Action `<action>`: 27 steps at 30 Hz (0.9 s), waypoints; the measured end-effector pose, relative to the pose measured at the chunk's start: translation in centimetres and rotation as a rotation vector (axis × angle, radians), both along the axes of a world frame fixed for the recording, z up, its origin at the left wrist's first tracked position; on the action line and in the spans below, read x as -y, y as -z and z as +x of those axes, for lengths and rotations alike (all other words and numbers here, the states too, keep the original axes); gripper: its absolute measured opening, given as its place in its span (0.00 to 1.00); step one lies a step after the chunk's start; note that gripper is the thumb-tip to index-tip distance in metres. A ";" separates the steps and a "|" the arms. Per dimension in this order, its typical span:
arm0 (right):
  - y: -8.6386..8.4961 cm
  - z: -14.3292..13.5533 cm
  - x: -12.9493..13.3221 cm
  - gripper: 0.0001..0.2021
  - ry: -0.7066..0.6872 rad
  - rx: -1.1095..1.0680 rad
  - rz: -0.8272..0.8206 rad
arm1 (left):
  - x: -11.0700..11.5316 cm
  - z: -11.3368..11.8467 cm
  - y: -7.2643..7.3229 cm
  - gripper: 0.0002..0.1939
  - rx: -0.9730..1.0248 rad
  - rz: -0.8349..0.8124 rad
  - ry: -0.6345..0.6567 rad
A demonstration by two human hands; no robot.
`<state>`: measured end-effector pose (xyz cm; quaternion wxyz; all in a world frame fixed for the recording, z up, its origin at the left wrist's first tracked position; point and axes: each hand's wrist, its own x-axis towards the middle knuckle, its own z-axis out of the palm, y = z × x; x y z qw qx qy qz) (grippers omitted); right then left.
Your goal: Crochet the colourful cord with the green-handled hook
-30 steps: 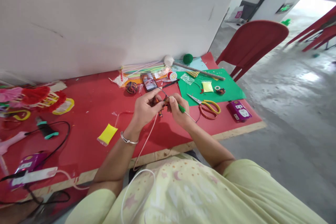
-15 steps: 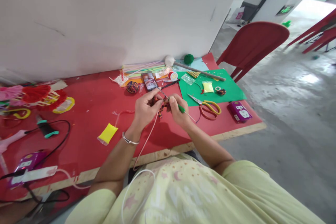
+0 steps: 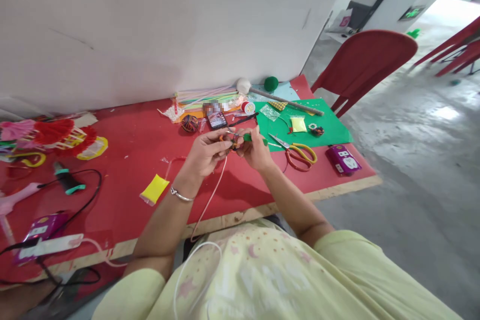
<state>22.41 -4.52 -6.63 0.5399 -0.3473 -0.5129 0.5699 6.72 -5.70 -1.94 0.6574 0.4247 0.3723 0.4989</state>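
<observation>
My left hand [image 3: 206, 152] pinches a small piece of dark multicoloured crochet work [image 3: 236, 144] above the red table. In my right hand [image 3: 258, 151] is a crochet hook [image 3: 248, 137] with a green handle, its thin metal end reaching to the yarn. My hands nearly meet, and the fingers partly cover the piece. Just behind them lie a phone [image 3: 216, 117] and a ball of multicoloured yarn [image 3: 189, 123]. Scissors [image 3: 300, 154] with red and yellow handles rest to the right of my right hand.
On the red table [image 3: 127, 160] lie a yellow packet [image 3: 154, 189], a green sheet [image 3: 330, 130] and a purple box [image 3: 343, 160]. Cables, a pink glue gun [image 3: 18, 200] and a power strip [image 3: 56, 247] occupy the left. A wall stands behind; a red chair [image 3: 367, 65] is at right.
My right hand has turned, so the hook now lies closer to level, where before it slanted down to the right. The left hand keeps hold of the crochet work, slightly shifted.
</observation>
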 end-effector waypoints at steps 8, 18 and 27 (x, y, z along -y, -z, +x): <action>-1.7 3.8 -2.6 0.27 -0.409 -0.080 -0.131 | -0.6 -1.5 -0.8 0.19 -0.109 0.022 0.074; -2.8 5.3 -3.5 0.23 -0.552 -0.034 -0.156 | -1.1 -1.6 -0.6 0.19 -0.143 0.070 0.068; -2.9 5.6 -3.2 0.23 -0.545 0.018 -0.122 | -1.0 -1.5 -0.1 0.23 -0.231 0.086 0.070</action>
